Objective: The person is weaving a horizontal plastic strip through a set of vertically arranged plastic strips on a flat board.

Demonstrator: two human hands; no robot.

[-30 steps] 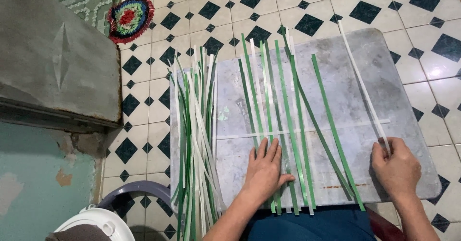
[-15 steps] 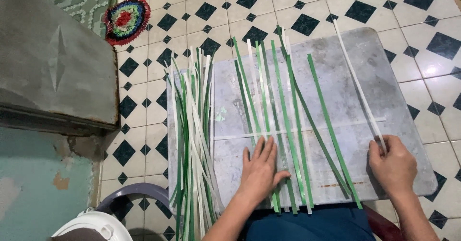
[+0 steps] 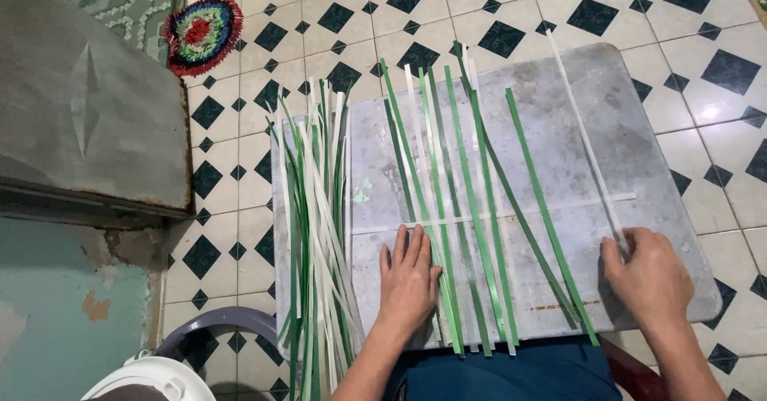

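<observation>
1. Laid-out strips point(image 3: 471, 209): green and white flat strips lie side by side on the middle of the table point(image 3: 679, 177), running from its far edge to its near edge, where their ends hang slightly over. They fan a little, some crossing at shallow angles.
2. Cross strip point(image 3: 511, 213): one white strip lies crosswise over the laid-out strips, roughly parallel to the near edge and reaching from left of middle towards the right side.
3. Left hand point(image 3: 409, 277): rests flat, palm down, fingers point(image 3: 407, 245) straight and close together, pressing on the leftmost laid-out strips just short of the cross strip. It grips nothing.
4. Single white strip point(image 3: 587, 137): lies apart from the others on the right part of the table, slanting from the far edge towards the near right corner.
5. Right hand point(image 3: 651, 277): sits near the near right corner, its fingers point(image 3: 619, 249) curled over the near end of the single white strip; whether they pinch it or only press on it cannot be told.
6. Loose bundle point(image 3: 315, 233): a thick sheaf of green and white strips lies along the left edge of the table, overhanging the near edge.
7. Surroundings: the table stands on a black-and-white tiled floor point(image 3: 511, 17); a round multicoloured mat point(image 3: 201, 33) lies beyond the far left corner.
</observation>
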